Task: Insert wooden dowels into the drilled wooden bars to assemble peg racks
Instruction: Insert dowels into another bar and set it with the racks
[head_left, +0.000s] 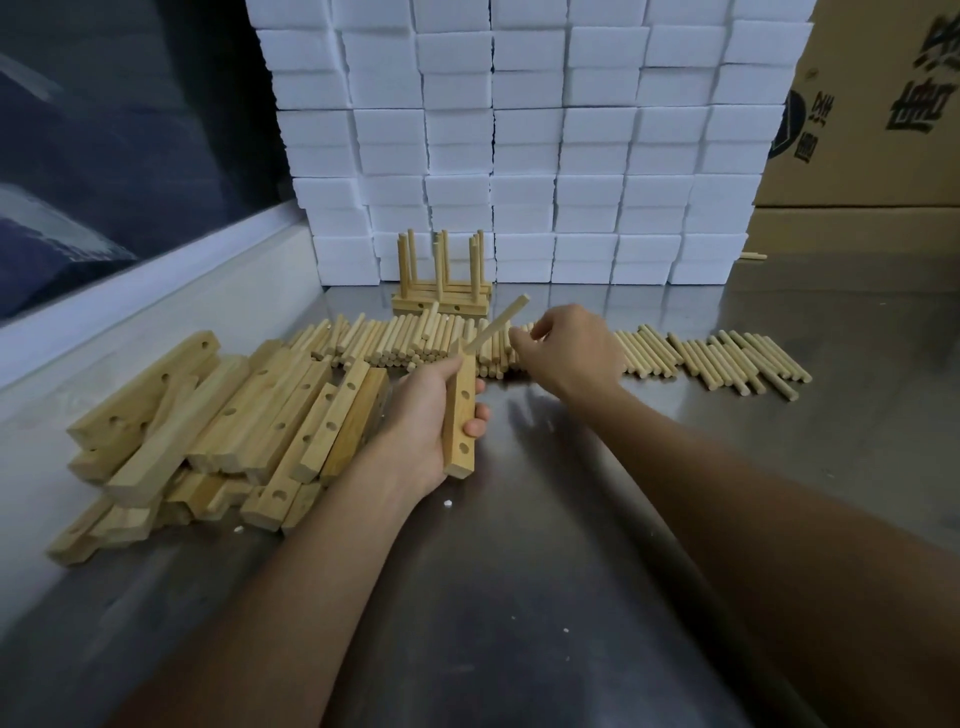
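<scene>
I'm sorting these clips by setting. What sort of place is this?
Probably a small workshop or factory packing bench. A metal worktable holds a heap of drilled wooden bars and a long row of loose dowels, with stacked white foam blocks and a printed cardboard carton behind.

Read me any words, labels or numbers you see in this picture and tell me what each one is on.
Brown cardboard box at the upper right: large black printed characters, apparently Chinese, cut off by the frame edge and tilted, so not readable; beside them part of a round black logo, also unreadable.
White foam blocks, loose wooden dowels, drilled wooden bars, steel table: no text.
</scene>
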